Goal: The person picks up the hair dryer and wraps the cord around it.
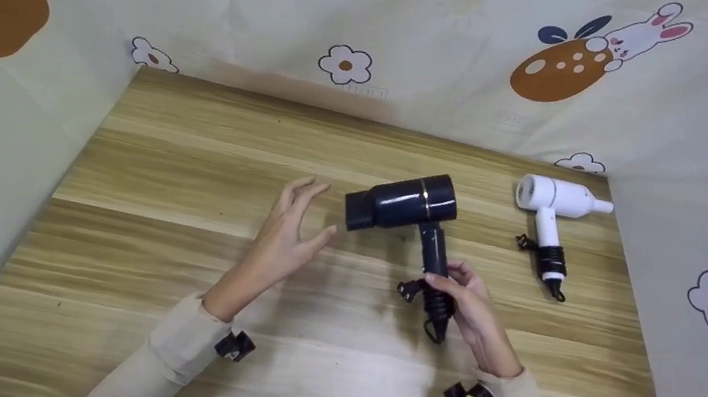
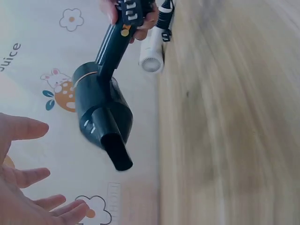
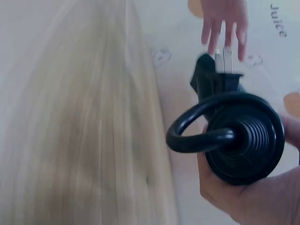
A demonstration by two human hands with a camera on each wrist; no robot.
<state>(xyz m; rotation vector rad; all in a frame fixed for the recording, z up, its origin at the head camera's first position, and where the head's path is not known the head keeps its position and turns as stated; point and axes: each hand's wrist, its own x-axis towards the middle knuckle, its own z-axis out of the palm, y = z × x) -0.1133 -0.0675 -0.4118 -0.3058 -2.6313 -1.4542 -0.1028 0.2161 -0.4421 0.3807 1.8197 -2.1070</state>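
Note:
A dark hair dryer [image 1: 398, 203] with a flat nozzle is held above the table by my right hand [image 1: 476, 313], which grips its handle low down. Its black cord is wound round the handle's lower end, and the plug [image 3: 227, 70] sticks out beside it. In the left wrist view the dryer's nozzle [image 2: 117, 152] points downward in the picture. My left hand [image 1: 286, 237] is to the left of the nozzle, fingers spread, thumb apart and touching nothing. In the right wrist view, the handle's end and cord loop hide much of the dryer.
A white hair dryer [image 1: 565, 198] with a narrow nozzle lies at the right of the wooden table [image 1: 179, 257], a black cord wound round its handle. Printed cloth walls [image 1: 269, 13] stand along the table's back and sides.

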